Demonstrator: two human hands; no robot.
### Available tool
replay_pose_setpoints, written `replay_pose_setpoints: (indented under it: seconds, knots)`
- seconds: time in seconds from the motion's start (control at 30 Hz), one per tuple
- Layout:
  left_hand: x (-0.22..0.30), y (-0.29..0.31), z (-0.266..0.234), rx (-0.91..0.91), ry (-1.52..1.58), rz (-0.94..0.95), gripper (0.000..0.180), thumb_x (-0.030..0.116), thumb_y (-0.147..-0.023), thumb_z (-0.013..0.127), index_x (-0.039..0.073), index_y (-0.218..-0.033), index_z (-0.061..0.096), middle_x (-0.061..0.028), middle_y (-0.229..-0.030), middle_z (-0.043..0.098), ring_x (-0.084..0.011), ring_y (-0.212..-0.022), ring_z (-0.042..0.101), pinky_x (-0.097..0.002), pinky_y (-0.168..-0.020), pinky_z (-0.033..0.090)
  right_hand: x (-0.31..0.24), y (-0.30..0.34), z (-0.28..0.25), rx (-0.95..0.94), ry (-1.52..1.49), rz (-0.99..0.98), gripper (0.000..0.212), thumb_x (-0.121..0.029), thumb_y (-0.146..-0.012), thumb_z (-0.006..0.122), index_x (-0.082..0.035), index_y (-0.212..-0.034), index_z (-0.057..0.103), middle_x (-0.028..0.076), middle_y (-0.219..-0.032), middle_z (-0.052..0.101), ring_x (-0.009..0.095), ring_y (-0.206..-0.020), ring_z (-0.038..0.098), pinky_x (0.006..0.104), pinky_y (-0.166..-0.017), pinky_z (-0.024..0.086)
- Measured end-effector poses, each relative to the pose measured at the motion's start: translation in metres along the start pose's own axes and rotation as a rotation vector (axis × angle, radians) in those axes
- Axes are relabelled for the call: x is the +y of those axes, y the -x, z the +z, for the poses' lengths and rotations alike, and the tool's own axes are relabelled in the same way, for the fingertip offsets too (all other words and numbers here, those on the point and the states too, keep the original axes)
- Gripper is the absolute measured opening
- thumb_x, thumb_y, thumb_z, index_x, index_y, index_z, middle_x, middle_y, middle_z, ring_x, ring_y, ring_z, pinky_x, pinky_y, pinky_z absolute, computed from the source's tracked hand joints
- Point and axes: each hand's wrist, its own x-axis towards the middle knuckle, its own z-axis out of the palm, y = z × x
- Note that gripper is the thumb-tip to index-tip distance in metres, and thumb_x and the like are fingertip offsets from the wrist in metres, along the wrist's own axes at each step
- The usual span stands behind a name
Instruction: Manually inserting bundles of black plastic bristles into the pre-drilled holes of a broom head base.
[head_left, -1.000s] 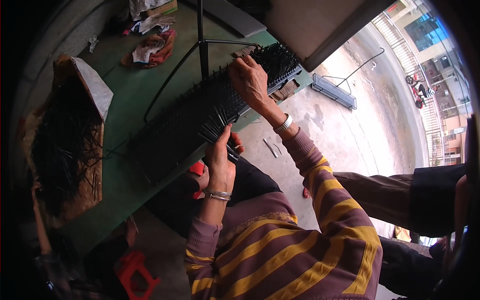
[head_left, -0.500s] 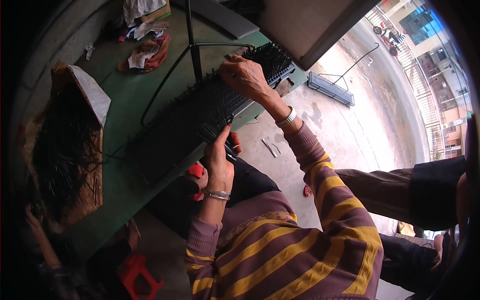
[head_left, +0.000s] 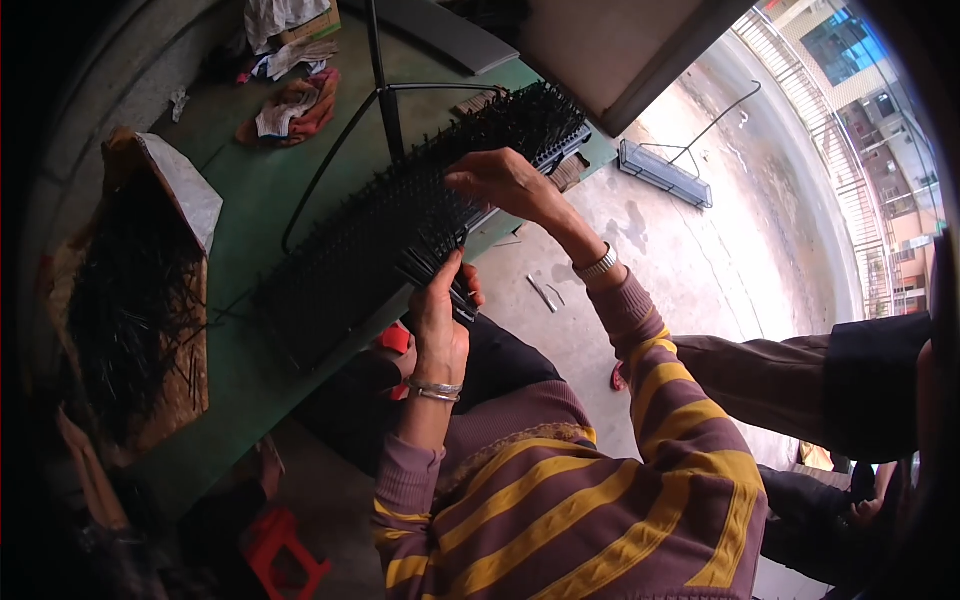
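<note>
In my left hand [head_left: 440, 297], a bundle of thin black plastic strips [head_left: 425, 262] is gripped, its ends fanning up and left. My right hand [head_left: 507, 182] hovers over the near side of a long black grid tray [head_left: 350, 255], just above and right of the bundle. Its fingers are bent and close together; whether a strip sits between them is hidden. Short black pieces stand densely in the tray's far right part [head_left: 530, 120]. The nearer left part shows bare grid. The tray lies slantwise along the edge of a green table [head_left: 235, 190].
A cardboard box [head_left: 185, 385] heaped with black strips stands at the left. A black metal stand [head_left: 390, 125] rises behind the tray. Cloths [head_left: 295, 108] lie at the back. A wire rack [head_left: 665, 175] is on the floor; other people's legs [head_left: 760, 385] are at right, near a red stool [head_left: 285, 550].
My right hand has come away from the tray's far, filled part, moving nearer and down toward the bundle. My left hand with the strips has stayed in place.
</note>
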Motion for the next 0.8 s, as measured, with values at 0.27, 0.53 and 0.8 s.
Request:
replay_pose_setpoints:
  seconds: [0.27, 0.53, 0.8]
  knots:
    - [-0.007, -0.004, -0.002, -0.027, -0.134, -0.047, 0.019, 0.019, -0.089, 0.069, 0.005, -0.100, 0.064, -0.0049, -0.077, 0.064, -0.0132, -0.062, 0.059, -0.0279, -0.052, 0.047, 0.001, 0.022, -0.005, -0.297, -0.318, 0.137, 0.020, -0.019, -0.093, 0.063, 0.000, -0.096, 0.064, 0.003, -0.079, 0.065, 0.011, -0.072, 0.064, 0.0252, -0.066, 0.051]
    - [-0.002, -0.010, -0.002, 0.045, -0.062, -0.139, 0.028, 0.030, -0.092, 0.066, 0.013, -0.114, 0.061, -0.0048, -0.100, 0.066, -0.0170, -0.096, 0.062, -0.0426, -0.083, 0.052, -0.004, 0.010, -0.018, 0.254, -0.198, -0.110, 0.007, -0.007, -0.092, 0.058, 0.000, -0.093, 0.058, 0.007, -0.077, 0.066, 0.015, -0.070, 0.067, 0.0267, -0.064, 0.053]
    - [-0.016, -0.020, -0.008, 0.008, 0.020, -0.206, 0.024, 0.026, -0.094, 0.063, 0.012, -0.113, 0.059, -0.0087, -0.100, 0.065, -0.0212, -0.095, 0.064, -0.0475, -0.089, 0.051, 0.021, -0.025, -0.008, 0.451, 0.122, -0.345, 0.003, -0.003, -0.093, 0.055, 0.000, -0.095, 0.056, 0.009, -0.071, 0.065, 0.015, -0.068, 0.068, 0.0264, -0.061, 0.051]
